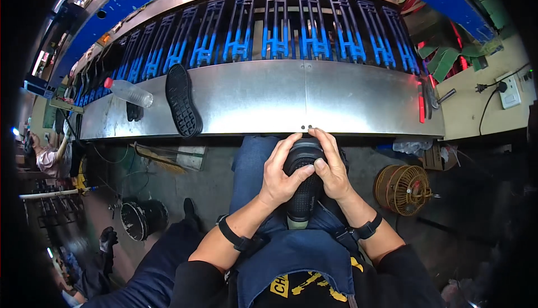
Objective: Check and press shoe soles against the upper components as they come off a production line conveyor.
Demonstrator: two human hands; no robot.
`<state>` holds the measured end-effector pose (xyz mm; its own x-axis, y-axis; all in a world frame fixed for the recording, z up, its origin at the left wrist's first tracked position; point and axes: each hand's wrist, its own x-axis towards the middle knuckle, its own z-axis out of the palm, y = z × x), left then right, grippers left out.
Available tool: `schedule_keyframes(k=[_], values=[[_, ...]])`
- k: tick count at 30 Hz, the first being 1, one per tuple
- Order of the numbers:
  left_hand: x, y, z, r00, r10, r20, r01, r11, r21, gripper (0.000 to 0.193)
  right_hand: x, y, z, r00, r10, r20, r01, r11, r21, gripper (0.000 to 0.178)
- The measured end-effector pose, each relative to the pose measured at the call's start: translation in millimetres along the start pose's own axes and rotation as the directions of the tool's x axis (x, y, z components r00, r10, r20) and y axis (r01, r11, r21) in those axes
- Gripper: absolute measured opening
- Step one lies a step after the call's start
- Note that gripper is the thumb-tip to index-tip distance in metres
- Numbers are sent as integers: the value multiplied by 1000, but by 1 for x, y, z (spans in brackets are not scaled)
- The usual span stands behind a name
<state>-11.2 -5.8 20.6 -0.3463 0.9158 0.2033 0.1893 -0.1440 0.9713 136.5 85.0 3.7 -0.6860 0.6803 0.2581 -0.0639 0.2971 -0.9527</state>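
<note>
A black shoe [304, 198] with a textured surface lies across my lap, its far end toward the bench edge and a pale patch at its near end. My left hand [280, 176] wraps its left side, thumb pressed on top. From the other side my right hand [334, 170] grips it too, the two thumbs nearly meeting over the middle. Fingertips of both hands curl around the far end, partly out of sight. On the bench, left of my hands and apart from them, rests a loose black shoe sole [182, 102], tread side up.
A metal bench [246, 98] spans the front, with a row of blue-tipped racks [274, 33] behind. A clear bottle [131, 93] lies at left, a hammer [443, 98] at right. On the floor are a wicker basket [400, 190] and a bucket [137, 218]. Another person's leg [162, 269] is at lower left.
</note>
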Motion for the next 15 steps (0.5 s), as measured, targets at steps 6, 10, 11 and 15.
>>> schedule_keyframes(k=[6, 10, 11, 15], values=[[13, -19, 8, 997, -55, -50, 59, 995, 78, 63, 8, 27, 4, 996, 80, -25, -79, 996, 48, 56], [15, -20, 11, 996, -58, -68, 66, 989, 134, 63, 10, 26, 4, 991, 117, -64, -113, 991, 71, 55], [19, -17, 12, 997, -23, -76, 38, 981, 191, 63, 13, 24, 3, 989, 127, -76, -120, 989, 82, 54], [5, -29, 14, 977, -169, -131, 178, 982, 67, 84, 7, 32, 14, 982, 149, -115, -140, 987, 84, 56]])
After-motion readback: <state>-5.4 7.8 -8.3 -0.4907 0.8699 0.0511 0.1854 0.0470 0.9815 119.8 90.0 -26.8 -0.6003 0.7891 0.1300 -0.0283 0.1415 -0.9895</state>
